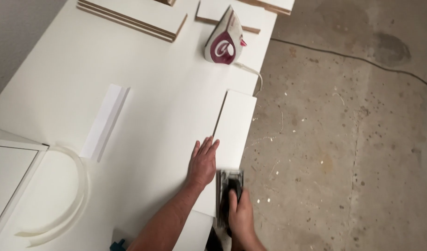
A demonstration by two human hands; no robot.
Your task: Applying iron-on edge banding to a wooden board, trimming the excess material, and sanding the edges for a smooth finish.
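Observation:
A white rectangular panel (235,123) lies at the right edge of the white worktable (106,79), with its raw brown edge along its left side. My left hand (203,163) rests flat on the table against the panel's near left edge, fingers together. My right hand (241,217) grips a small grey and black hand tool (228,179) that sits on the panel's near end.
A white and maroon clothes iron (225,39) stands upright at the far end, its cord (253,72) hanging over the table edge. Stacked white boards (134,16) lie at the back. A folded white strip (104,122) and a curved white band (69,204) lie left. Concrete floor (352,139) lies right.

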